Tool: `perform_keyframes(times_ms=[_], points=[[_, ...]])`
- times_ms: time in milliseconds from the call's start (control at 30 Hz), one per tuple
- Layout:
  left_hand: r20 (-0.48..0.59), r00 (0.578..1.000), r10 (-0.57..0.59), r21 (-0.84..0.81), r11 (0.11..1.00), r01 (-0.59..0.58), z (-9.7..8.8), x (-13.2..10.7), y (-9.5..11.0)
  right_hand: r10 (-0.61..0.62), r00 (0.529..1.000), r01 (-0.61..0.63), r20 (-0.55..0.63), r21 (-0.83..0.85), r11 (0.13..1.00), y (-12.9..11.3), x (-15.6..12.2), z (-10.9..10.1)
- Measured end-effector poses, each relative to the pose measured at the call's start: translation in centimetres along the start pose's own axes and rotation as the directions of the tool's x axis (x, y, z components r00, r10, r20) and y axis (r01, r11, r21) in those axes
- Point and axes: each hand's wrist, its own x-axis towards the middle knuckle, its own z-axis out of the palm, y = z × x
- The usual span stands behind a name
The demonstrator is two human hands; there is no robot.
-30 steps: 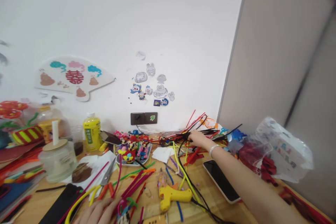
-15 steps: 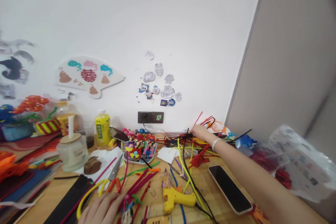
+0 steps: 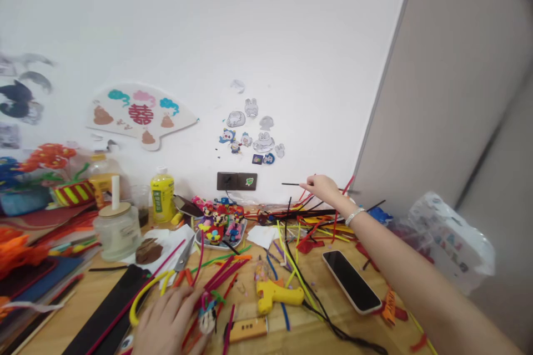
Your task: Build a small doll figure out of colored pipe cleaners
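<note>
Our right grip (image 3: 321,188) is raised over the back of the bench (image 3: 302,338), thumb and fingers pressed together, pinching a thin black pipe cleaner (image 3: 293,183) whose free end points left. Below it lies a heap of red, black and yellow pipe cleaners (image 3: 308,221), spread along the foot of the wall (image 3: 208,39). A silver bangle (image 3: 353,216) circles that wrist. Our left grip (image 3: 166,323) sits at the near edge of view, fingers slightly spread and curled, just beside a small pipe-cleaner figure (image 3: 207,316); a yellow pipe cleaner loop (image 3: 139,305) curves out near those fingers, and we cannot tell whether this grip holds anything. Between our hands lie a yellow glue gun (image 3: 278,295) and, to its right, a black-screened phone (image 3: 352,282). Further left, scissors (image 3: 183,255) rest on white paper (image 3: 164,238), beside a glass jar (image 3: 115,230) with a wooden lid. A plate of colourful pipe-cleaner figures (image 3: 220,227) stands near the wall, under a socket panel (image 3: 236,181), and a yellow bottle (image 3: 162,195) stands to its left. A plastic bag (image 3: 452,241) sits at the right end.
</note>
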Motion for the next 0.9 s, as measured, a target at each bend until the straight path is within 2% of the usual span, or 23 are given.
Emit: perform_keyframes(times_ms=[133,300,433,600,667,733,833,900], points=[[0.063,0.998,0.012,0.006,1.0,-0.012,-0.5,0.1,0.4,-0.082,0.996,0.086,-0.048,0.106,0.991,-2.0,-1.3,0.8],[0.079,0.997,-0.011,0.091,0.996,0.004,0.1,0.0,-0.1,-0.24,0.965,0.261,-0.107,0.269,0.927,-5.2,-2.5,1.1],[0.1,0.991,-0.089,0.12,0.99,0.077,0.4,0.1,0.1,-0.295,0.944,0.328,-0.146,0.352,0.876,-8.8,-5.3,1.5],[0.141,0.978,-0.154,0.041,0.988,0.15,-0.2,0.1,1.0,-0.332,0.933,0.358,-0.137,0.433,0.827,-12.2,-9.1,2.2],[0.112,0.983,-0.147,0.022,0.989,0.145,-0.7,0.1,0.9,-0.342,0.93,0.363,-0.131,0.462,0.809,-12.7,-9.9,2.5],[0.023,0.994,-0.106,0.03,0.994,0.106,-1.3,0.6,0.6,-0.35,0.928,0.366,-0.127,0.487,0.793,-12.9,-10.4,2.9],[-0.15,0.988,0.023,0.096,0.995,-0.009,-2.7,2.5,0.9,-0.375,0.92,0.377,-0.116,0.529,0.761,-13.0,-10.5,3.2],[-0.186,0.97,0.158,0.141,0.981,-0.133,-3.7,4.8,2.0,-0.402,0.91,0.387,-0.105,0.563,0.73,-13.2,-10.5,3.3]])
